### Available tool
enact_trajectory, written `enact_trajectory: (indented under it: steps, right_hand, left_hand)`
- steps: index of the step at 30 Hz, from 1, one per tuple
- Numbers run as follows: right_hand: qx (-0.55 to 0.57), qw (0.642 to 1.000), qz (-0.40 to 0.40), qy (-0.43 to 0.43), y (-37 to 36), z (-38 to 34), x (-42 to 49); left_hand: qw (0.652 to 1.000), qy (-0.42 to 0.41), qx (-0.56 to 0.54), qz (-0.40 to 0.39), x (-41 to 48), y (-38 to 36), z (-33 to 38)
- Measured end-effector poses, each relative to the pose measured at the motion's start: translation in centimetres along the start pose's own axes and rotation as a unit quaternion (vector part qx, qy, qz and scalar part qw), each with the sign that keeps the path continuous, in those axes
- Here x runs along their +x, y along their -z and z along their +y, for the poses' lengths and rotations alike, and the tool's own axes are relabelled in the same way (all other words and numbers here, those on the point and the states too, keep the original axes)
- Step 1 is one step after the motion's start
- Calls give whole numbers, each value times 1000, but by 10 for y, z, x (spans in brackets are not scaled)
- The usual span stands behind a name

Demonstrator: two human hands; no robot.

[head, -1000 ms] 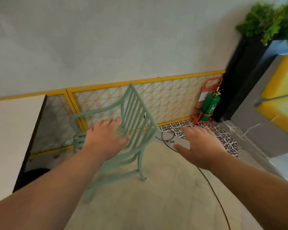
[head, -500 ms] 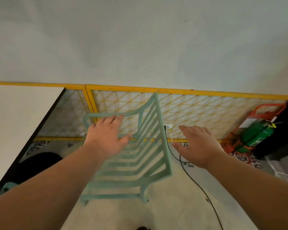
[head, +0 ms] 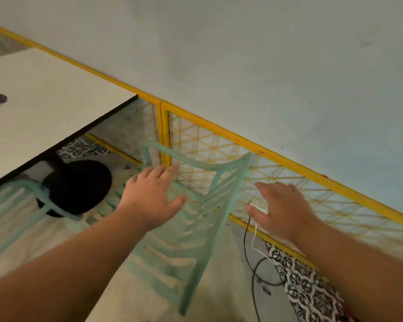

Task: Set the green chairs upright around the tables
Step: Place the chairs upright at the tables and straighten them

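- Pale plaster wall fills the top of your view, with a yellow lattice panel along its foot; it bounds the room you have behind the chair.
- Cream table sits at your left, one edge against the wall, its black base on the floor beneath. This looks like the table the chair belongs to.
- Mint-green chair stands just right of the table, its slatted back toward you and its armrest reaching toward the lattice. It seems upright already, though blur hides the legs.
- A second chair shows at the far left, tucked under the table's near edge.
- Your left hand hangs over the chair's seat side, fingers spread wide, gripping nothing; I cannot tell if it touches the slats.
- Your right hand is flat and open beside the chair's back rail, apart from it, holding nothing.
- A black cable loops on the floor by the chair's right; keep the legs off it.
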State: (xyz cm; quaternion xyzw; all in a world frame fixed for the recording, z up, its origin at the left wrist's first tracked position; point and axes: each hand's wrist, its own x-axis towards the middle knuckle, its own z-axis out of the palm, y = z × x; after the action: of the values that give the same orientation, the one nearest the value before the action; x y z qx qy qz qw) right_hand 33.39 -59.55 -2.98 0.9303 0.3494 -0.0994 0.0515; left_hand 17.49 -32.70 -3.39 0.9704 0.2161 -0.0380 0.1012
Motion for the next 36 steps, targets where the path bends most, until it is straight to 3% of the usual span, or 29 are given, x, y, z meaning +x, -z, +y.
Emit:
enact_trajectory:
  steps: [5,12,18,26,31,36]
  right_hand:
    - [-66,993,-32,91,-3,30,46]
    - [-36,984,-10,173,-18,5,108]
    - [-51,967,-55,242,-52,5,151]
    - [-153,906,-73,388,-80,12,199]
    - [-193,880,-62,430,-81,9,209]
    - [-180,873,-41,451,-83,7,217]
  left_hand:
    - [994,101,-20,-23,-42,-28,25]
    - [973,228,-13,-29,-64,-35,-4]
    - [966,250,-24,-56,-69,-63,46]
    - [935,320,-92,-121,-52,-126,133]
    - [902,390,-98,-161,-43,-144,141]
    - [910,380,-82,-147,-37,-148,133]
